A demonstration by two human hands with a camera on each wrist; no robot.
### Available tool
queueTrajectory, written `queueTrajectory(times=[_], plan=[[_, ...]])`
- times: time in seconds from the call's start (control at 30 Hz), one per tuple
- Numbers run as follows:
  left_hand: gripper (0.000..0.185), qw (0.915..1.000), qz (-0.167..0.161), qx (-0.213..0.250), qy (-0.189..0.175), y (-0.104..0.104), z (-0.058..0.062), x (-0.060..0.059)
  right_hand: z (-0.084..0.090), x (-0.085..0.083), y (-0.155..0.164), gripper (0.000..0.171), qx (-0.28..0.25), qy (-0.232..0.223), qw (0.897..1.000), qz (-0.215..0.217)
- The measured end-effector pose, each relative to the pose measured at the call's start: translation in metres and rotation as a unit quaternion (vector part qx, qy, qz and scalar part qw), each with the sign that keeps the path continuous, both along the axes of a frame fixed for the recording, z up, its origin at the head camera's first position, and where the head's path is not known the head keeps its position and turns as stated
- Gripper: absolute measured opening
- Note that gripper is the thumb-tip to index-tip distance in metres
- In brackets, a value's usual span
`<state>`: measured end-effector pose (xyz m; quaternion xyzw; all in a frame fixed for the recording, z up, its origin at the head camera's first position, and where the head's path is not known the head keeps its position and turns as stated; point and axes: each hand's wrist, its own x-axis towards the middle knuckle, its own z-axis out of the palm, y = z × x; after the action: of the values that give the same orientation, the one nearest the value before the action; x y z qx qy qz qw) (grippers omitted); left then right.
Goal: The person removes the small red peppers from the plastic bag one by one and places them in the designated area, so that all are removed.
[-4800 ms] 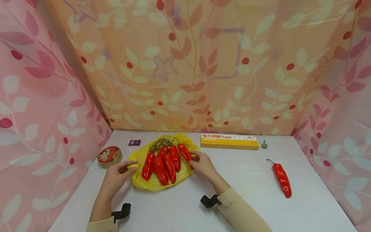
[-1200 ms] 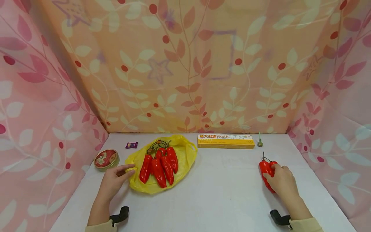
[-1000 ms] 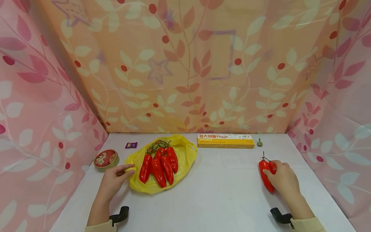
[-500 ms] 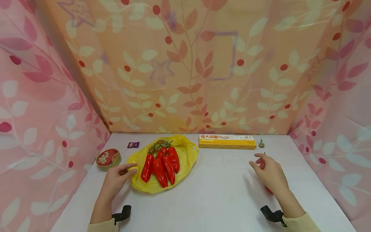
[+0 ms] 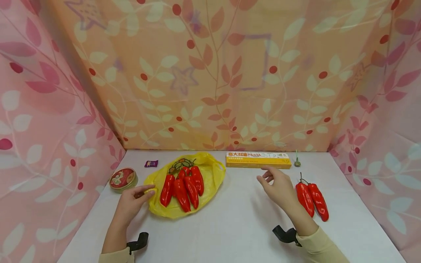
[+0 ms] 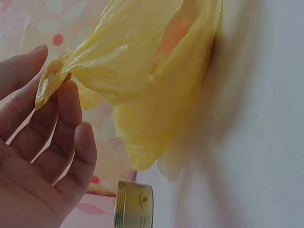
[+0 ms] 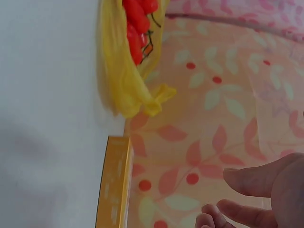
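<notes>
A yellow plastic bag (image 5: 210,182) lies spread on the table at centre left, with several glossy red chili peppers (image 5: 181,193) on it. My left hand (image 5: 129,202) is at the bag's left edge. In the left wrist view its fingers (image 6: 70,107) hold a gathered corner of the bag (image 6: 128,57). My right hand (image 5: 279,188) is in the air between the bag and two red peppers (image 5: 306,199) that lie side by side at the right. Nothing is in that hand; the right wrist view shows its thumb (image 7: 256,180) and fingers apart.
A yellow and white pasta box (image 5: 258,160) lies along the back, with a small green stemmed item (image 5: 297,162) to its right. At the left are a round red-lidded tin (image 5: 123,179) and a small purple packet (image 5: 151,163). Patterned cloth walls surround the table on three sides.
My right hand has carried a pepper from the bag to the right, set it beside the lone pepper, let go and moved back left. My left hand stays at the bag's edge.
</notes>
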<state>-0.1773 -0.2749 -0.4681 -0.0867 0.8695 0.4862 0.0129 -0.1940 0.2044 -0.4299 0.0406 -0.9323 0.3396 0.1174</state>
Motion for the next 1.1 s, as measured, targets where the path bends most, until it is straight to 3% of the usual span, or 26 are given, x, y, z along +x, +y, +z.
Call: queueTrajectory(times=[0.37, 0.6, 0.93, 1.1], plan=[[0.048, 0.9999, -0.004, 0.002, -0.010, -0.002, 0.001, -0.001, -0.003, -0.018, -0.063, 0.042, -0.036, -0.005, 0.998, 0.048], [0.048, 1.0000, -0.003, 0.008, 0.002, -0.002, 0.001, -0.001, -0.006, -0.031, -0.099, 0.041, -0.067, -0.002, 0.992, 0.107], [0.046, 0.9998, -0.009, 0.006, 0.015, -0.003, 0.004, 0.002, -0.018, -0.042, -0.152, 0.044, -0.104, -0.062, 0.975, 0.187], [0.041, 0.9996, -0.010, 0.016, 0.019, 0.000, 0.004, 0.002, -0.027, -0.045, -0.173, 0.053, -0.125, -0.096, 0.969, 0.192]])
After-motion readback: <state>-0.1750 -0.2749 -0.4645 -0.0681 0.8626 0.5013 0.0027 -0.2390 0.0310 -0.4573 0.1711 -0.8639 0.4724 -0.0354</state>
